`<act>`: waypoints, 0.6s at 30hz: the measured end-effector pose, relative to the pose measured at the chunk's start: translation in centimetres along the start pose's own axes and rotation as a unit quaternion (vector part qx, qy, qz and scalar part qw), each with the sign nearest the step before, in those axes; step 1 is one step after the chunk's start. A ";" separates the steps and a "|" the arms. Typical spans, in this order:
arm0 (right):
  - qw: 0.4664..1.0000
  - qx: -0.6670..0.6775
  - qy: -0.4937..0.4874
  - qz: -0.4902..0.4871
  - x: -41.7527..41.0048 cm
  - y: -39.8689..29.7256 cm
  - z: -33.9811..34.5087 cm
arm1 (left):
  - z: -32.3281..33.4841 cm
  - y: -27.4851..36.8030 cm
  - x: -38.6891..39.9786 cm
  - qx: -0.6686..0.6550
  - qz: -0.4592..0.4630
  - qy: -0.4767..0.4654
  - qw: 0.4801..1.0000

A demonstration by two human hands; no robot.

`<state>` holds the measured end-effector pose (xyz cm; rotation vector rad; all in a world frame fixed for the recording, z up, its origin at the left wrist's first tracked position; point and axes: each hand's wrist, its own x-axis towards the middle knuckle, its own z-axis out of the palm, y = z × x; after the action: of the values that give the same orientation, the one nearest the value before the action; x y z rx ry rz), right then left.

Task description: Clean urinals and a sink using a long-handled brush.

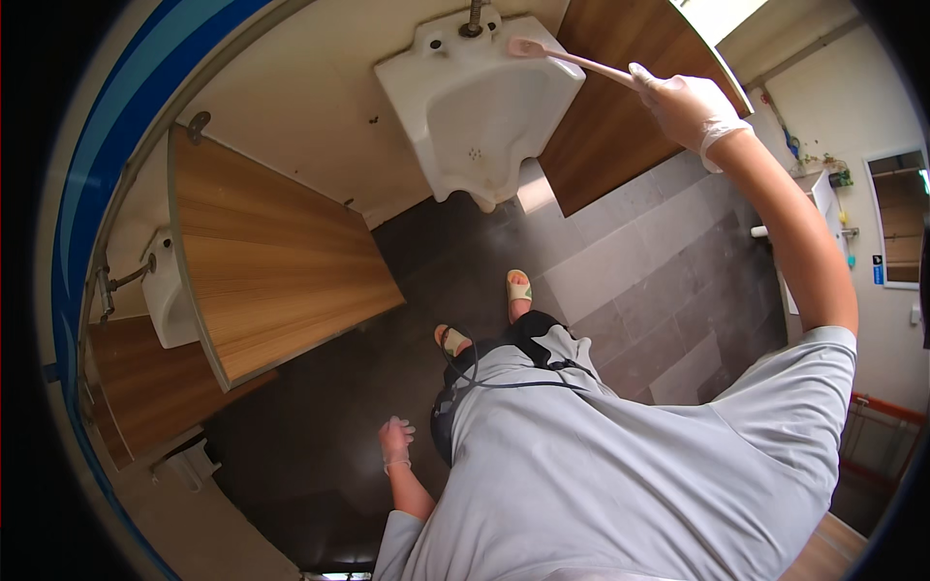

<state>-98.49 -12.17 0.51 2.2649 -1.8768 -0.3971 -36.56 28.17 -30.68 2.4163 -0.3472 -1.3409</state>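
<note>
My right hand, in a thin clear glove, grips the handle of a pale pink long-handled brush. The brush's head lies over the upper right rim of a white ceramic urinal on the wall; whether it touches the ceramic I cannot tell. A metal pipe enters the top of the urinal, and its bowl has a cluster of small drain holes. My left hand, also gloved, hangs low at my side away from the fixtures. Its fingers are loosely curled, and no object shows in it.
Wood-grain partitions flank the urinal on both sides. Beyond the left one is a second urinal. A washbasin and a wall mirror stand at the right. Grey tiles cover the floor under my slippers.
</note>
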 end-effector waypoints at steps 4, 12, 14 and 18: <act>1.000 0.008 0.003 -0.010 2.3 1.3 0.0 | 0.6 1.1 2.2 0.021 0.028 -0.006 0.999; 0.997 -0.023 -0.009 -0.076 3.2 4.6 0.1 | 1.5 1.2 0.5 0.035 -0.028 -0.025 0.999; 0.999 -0.009 -0.017 -0.049 3.7 5.2 0.6 | 1.7 1.2 1.1 0.055 -0.041 -0.044 0.997; 0.997 -0.018 0.006 -0.070 3.7 4.0 0.9 | 1.2 0.0 0.9 0.012 -0.031 -0.027 0.999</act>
<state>-101.86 -16.56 0.46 2.3774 -1.6958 -0.4338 -37.10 27.59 -31.89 2.4335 -0.3075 -1.4380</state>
